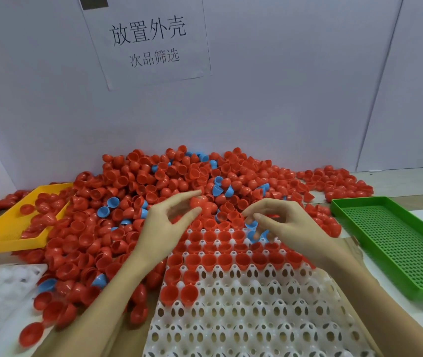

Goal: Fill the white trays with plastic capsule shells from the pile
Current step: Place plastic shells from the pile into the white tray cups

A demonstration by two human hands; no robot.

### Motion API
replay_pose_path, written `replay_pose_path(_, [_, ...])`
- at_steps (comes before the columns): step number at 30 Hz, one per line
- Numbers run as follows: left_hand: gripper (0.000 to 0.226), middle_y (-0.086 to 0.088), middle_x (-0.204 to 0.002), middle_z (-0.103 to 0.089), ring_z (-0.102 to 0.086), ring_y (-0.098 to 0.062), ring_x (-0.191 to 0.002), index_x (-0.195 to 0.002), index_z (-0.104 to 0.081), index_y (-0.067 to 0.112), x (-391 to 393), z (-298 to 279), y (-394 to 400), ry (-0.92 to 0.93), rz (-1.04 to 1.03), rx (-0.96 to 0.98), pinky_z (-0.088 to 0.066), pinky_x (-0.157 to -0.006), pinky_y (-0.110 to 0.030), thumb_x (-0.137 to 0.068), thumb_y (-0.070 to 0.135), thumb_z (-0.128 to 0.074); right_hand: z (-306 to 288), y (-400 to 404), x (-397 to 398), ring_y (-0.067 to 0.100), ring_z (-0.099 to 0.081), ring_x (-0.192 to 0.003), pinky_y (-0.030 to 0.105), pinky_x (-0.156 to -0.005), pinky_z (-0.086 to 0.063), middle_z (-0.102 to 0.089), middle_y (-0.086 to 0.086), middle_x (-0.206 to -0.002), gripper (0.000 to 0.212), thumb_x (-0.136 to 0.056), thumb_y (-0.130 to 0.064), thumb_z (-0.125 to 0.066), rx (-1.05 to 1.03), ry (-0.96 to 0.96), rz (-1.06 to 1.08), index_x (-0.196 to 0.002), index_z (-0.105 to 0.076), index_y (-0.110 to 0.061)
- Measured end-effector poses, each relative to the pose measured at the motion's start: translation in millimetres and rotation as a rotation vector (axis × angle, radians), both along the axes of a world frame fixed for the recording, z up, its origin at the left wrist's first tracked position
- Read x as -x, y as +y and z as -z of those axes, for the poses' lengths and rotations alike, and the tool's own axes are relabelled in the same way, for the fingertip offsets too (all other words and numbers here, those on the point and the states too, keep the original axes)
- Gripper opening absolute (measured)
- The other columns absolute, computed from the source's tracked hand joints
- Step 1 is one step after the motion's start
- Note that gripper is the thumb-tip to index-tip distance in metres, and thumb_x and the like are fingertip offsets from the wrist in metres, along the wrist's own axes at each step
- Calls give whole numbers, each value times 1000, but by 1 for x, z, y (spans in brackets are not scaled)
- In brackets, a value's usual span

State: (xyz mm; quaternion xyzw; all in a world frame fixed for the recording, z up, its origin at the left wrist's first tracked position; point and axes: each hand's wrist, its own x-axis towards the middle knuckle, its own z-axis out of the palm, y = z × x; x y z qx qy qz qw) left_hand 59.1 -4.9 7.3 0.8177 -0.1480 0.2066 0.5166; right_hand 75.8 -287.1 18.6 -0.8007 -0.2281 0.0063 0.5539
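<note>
Your white tray (pixel 269 318) lies on the desk, its far rows filled with glossy red shells (pixel 233 260), open side up. Behind it sprawls the red-and-blue pile (pixel 153 181). Your left hand (pixel 165 228) pinches a red shell (pixel 196 202); your right hand (pixel 285 225) holds blue shells (pixel 252 231).

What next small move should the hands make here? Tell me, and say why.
Probably the left hand should lower the red shell it pinches into a bare cup of the white tray. The far rows already hold red shells; the near rows gape. The right hand holds blue shells.
</note>
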Motion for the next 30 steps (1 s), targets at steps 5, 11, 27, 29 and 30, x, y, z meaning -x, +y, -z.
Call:
replay_pose_path(5, [35,-5,-131,-72,-68,-23,-123,-139,-62,24,39,6,-21,159,299,316,-52,-105,-27,-104,19,-62,-3,8,8,21,-77,-97,35,-80,-64,-76,-5,-116,30,-102,-21,-71,-18,-56,-128,-128,-69,-35])
replay_pose_path(11, [23,0,-133,-70,-69,-21,-122,-126,-68,18,45,7,-27,131,245,279,-54,-104,-30,-104,15,-62,-2,17,15,25,-79,-100,32,-82,-63,-79,3,-110,19,-97,-21,-78,-51,19,-263,-115,-74,-21])
replay_pose_path(27, [10,19,-114,-76,-75,-9,-102,-90,-82,30,61,-12,8,345,266,-185,-58,-92,-21,-85,22,-85,-5,9,10,21,-76,-95,28,-82,-62,-78,4,-112,16,-106,-19,-65,-119,125,-205,-111,-80,-21])
replay_pose_path(29, [8,28,-119,-70,-69,-5,-108,-89,-79,36,61,-7,12,269,258,-420,-51,-100,-18,-84,31,-83,-6,4,7,25,-76,-95,29,-82,-63,-78,6,-110,17,-105,-18,-64,-163,147,-125,-107,-81,-21])
replay_pose_path(30, [6,33,-124,-65,-61,0,-117,-89,-78,38,61,-4,11,212,235,-540,-42,-105,-15,-85,36,-81,-6,3,5,25,-77,-95,27,-81,-62,-79,6,-109,17,-105,-18,-65,-172,155,-103,-106,-81,-21])
